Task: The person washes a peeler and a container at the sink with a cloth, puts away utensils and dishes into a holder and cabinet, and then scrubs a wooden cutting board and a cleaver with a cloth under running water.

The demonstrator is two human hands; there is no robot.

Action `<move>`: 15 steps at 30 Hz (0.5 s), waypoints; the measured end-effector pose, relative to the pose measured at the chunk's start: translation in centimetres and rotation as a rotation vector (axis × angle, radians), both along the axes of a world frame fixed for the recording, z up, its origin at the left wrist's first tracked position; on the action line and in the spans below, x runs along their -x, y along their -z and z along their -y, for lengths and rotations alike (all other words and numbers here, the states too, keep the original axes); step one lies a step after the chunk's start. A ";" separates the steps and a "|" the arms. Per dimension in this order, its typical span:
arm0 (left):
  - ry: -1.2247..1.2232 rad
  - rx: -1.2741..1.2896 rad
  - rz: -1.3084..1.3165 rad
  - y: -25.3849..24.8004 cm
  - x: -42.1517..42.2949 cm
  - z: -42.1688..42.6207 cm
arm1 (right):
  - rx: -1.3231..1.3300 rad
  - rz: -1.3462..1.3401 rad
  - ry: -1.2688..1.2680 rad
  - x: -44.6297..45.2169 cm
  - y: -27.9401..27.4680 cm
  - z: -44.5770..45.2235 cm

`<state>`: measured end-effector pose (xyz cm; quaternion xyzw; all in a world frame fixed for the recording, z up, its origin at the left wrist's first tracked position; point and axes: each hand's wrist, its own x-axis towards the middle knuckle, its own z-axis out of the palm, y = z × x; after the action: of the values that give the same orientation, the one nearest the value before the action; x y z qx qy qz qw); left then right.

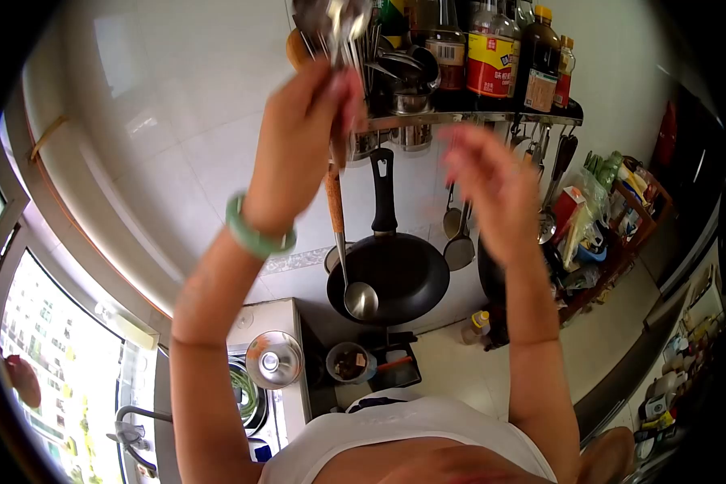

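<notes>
My left hand (306,133), with a green bangle (258,228) at its wrist, is raised near the top and closed round the handle of a shiny metal spoon or ladle (339,20). The head of this utensil points up beside the utensil holder. My right hand (488,181) is held up in front of the rack's right part, fingers apart and somewhat blurred, with nothing in it. Between my hands a black frying pan (411,274) hangs by its handle, and a ladle with a wooden handle (336,210) hangs in front of it.
The metal rack (460,118) carries sauce bottles (492,60) and a utensil cup (411,101). More utensils (460,250) hang at the right. Below left are a lidded pot (274,360) and a sink area with a faucet (133,436). A shelf with groceries (613,218) stands right.
</notes>
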<state>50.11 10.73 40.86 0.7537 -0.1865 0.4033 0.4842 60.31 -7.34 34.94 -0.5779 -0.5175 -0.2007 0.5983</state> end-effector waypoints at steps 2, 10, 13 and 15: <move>0.191 0.014 0.194 -6.2 -4.8 0.1 | -0.099 0.105 0.115 -2.9 -5.7 0.8; 0.024 0.004 -0.004 -13.0 -20.8 -5.0 | -0.053 0.303 0.536 -9.5 -17.3 -1.8; -0.061 0.019 -0.111 -12.3 -19.6 -1.9 | 0.112 0.207 0.411 -10.6 -18.2 -3.1; -0.191 0.118 -0.236 -12.8 -19.6 -1.5 | 0.075 0.248 0.406 -11.5 -18.8 -4.1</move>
<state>69.72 12.25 53.66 0.7804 -0.0317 0.3662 0.5059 71.78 -3.24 53.70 -0.6628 -0.4673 -0.3668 0.4557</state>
